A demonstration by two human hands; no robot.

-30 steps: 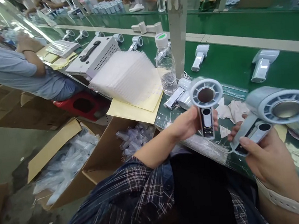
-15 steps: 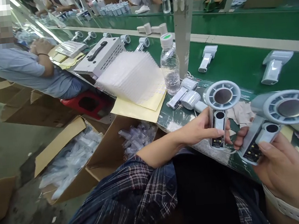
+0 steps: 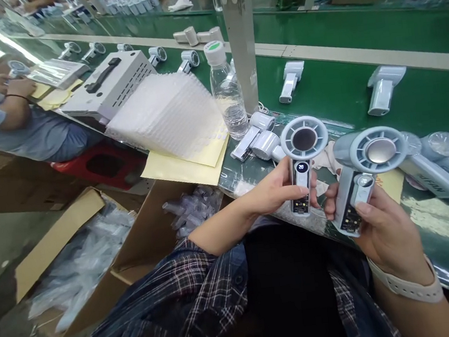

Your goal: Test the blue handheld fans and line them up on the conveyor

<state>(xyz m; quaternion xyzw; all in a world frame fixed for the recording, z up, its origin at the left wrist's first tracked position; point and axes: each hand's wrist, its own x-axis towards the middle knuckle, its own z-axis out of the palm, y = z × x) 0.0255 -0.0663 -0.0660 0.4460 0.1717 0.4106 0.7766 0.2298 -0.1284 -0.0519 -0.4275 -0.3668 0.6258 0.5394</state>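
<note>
My left hand (image 3: pixel 278 190) is closed round the handle of a light-blue handheld fan (image 3: pixel 304 138), thumb on the handle's front. A second light-blue handheld fan (image 3: pixel 379 149) is in my right hand (image 3: pixel 388 221), its thumb pressed near the button panel. Both fans stand upright, side by side, with round ribbed heads facing me. Their small displays are lit and seem to read 20. Below each display the handle is uncovered and a dark circuit board shows. Two more fans (image 3: pixel 265 144) lie on the bench just beyond my left hand.
A water bottle (image 3: pixel 228 91) stands beside a metal post (image 3: pixel 239 45). Left of it are stacked bubble-wrap sheets (image 3: pixel 167 115) and a white metal box (image 3: pixel 108 89). Fans (image 3: pixel 386 89) lie on the green belt. More wrapped fans (image 3: pixel 442 168) lie right. Cardboard boxes (image 3: pixel 151 234) hold plastic parts. A co-worker (image 3: pixel 16 111) sits left.
The displays on both fans have gone from dark to lit. My view has shifted right, so things appear further left. The co-worker at left now has a fan at their hands.
</note>
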